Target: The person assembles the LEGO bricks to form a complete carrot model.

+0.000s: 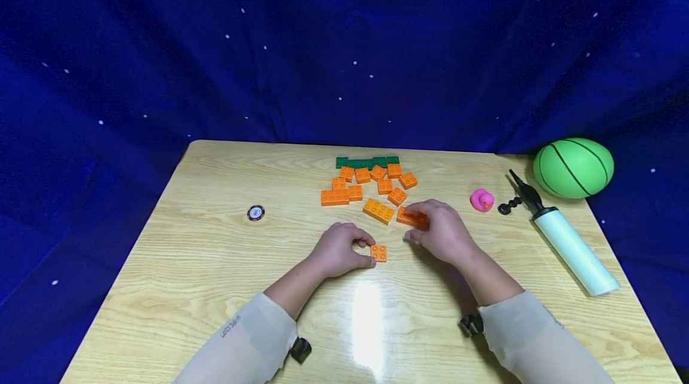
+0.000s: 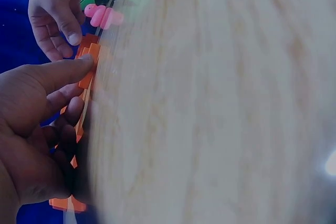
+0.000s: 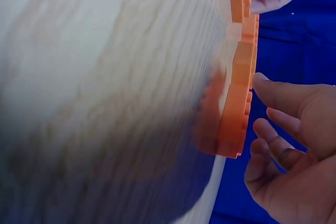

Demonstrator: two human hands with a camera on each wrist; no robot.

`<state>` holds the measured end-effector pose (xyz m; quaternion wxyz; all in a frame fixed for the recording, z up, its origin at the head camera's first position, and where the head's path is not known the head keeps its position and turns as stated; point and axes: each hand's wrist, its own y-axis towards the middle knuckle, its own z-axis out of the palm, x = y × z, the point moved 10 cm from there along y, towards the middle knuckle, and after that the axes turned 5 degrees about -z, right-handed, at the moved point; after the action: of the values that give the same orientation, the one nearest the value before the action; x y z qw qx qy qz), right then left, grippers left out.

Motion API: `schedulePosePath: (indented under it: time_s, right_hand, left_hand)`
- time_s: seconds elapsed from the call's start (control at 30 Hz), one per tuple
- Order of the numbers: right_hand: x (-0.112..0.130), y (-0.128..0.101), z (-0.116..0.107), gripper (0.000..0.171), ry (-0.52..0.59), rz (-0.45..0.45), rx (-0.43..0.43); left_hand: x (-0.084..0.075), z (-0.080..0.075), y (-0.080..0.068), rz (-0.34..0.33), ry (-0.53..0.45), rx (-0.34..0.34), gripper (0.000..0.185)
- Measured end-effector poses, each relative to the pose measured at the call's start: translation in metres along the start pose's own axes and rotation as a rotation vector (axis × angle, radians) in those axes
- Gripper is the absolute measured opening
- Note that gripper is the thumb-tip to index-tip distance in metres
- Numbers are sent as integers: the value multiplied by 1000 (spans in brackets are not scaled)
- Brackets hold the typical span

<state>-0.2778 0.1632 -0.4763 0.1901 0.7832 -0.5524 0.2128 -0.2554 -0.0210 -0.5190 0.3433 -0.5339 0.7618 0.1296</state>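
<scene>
One desk [image 1: 188,264] is carrying everything, its pale wood top sitting in front of a dark blue starred cloth [image 1: 161,61]. One green ball [image 1: 573,167] is resting at the far right corner, half off toward the cloth, and one white hand pump [image 1: 570,247] is lying beside it with its black nozzle pointing at the ball, as if the two are being kept together. One green baseplate strip [image 1: 367,162] is lying at the far edge of the brick cluster.

Two hands are working near the middle. The left hand [image 1: 340,250] is curling loosely, its thumb and fingertips touching the side of one small orange square brick [image 1: 379,253], which is sitting flat on the desk, apart from the pile; it looks like steadying more than lifting. The right hand [image 1: 441,231] is lying knuckles-up over one long orange brick [image 1: 411,218] at the near right of the pile, its fingers bending down on it; the right wrist view is showing them only partly curled, touching rather than clamping.

About twelve orange bricks are lying loose behind the hands, studs up, though some overlap and the count is uncertain. One pink rubber duck [image 1: 481,200] is standing near the pump, and one small round black-and-white token [image 1: 255,213] is lying alone at the left.
</scene>
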Motion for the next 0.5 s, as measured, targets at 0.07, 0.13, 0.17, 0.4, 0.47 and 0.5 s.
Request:
schedulePosePath:
  time_s: [0.07,0.13,0.17,0.4,0.47,0.5]
  right_hand:
    - [-3,2,-1,48,-1,5,-6]
    - [-5,3,-2,49,0,5,-9]
    - [-6,4,-2,50,0,4,-10]
    - [-19,9,0,52,2,12,4]
    - [-24,10,1,52,3,19,15]
    - [-25,11,2,52,3,25,20]
  left_hand:
    - [0,0,0,1,-4,-1,32]
    - [0,0,-1,3,-13,-1,32]
    - [0,0,-1,0,-19,-1,32]
    - [2,-1,-2,-5,-45,2,31]
    - [2,-1,-2,-7,-46,3,31]
    - [2,-1,-2,-8,-46,4,31]
